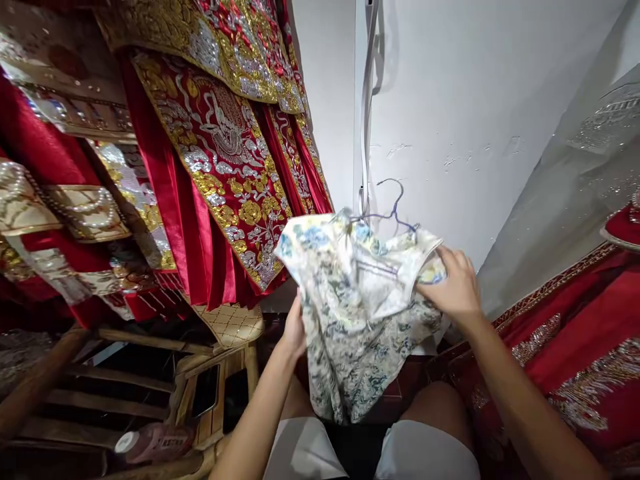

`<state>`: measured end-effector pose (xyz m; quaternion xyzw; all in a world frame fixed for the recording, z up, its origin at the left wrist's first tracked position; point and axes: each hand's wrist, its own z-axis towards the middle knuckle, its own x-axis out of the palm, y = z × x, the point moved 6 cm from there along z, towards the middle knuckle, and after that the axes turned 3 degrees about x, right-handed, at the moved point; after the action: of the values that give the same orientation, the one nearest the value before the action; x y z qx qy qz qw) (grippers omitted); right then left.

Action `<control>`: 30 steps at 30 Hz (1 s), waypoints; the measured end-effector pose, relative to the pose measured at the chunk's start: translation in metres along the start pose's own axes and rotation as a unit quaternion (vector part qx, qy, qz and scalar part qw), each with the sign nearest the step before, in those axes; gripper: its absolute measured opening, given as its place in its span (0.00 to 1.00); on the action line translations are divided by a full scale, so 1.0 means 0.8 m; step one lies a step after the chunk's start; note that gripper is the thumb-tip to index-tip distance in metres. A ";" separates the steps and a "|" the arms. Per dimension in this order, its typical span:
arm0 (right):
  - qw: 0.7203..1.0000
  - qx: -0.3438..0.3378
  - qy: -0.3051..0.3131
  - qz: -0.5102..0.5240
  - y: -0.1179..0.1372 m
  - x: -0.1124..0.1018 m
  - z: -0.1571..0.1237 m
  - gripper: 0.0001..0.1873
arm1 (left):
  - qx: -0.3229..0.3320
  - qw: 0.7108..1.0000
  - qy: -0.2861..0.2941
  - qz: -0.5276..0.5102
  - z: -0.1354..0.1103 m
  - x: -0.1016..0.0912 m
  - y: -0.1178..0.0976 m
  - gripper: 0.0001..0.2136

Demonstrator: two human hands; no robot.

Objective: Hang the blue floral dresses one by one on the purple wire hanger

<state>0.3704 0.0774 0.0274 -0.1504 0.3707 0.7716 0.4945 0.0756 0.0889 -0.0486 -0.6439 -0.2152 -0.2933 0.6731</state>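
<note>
A pale floral garment (345,327), white with blue, green and yellow print, hangs in front of me on a thin dark purple hanger (395,208). The hanger's hook points up above the neckline, and its lower bar shows inside the neck opening. My right hand (454,283) is closed on the garment at its right shoulder. On the other side my left hand (295,328) holds the garment's left edge, its fingers mostly hidden behind the cloth.
Red robes with gold and silver embroidery (225,140) hang at the left. Below them stands a wooden chair (187,380) with a phone (205,390) and a pink bottle (155,442). A white wall (475,100) rises ahead; more red beaded clothing (575,340) hangs at the right.
</note>
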 end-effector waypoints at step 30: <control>0.886 0.269 0.129 0.355 0.003 0.092 -0.224 0.24 | 0.010 0.974 -0.021 0.227 -0.109 -0.005 0.157 0.23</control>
<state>0.3097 -0.0045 -0.1375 0.0324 0.6534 0.7399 0.1567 0.1490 0.0028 -0.1512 -0.6754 -0.0808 -0.1173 0.7236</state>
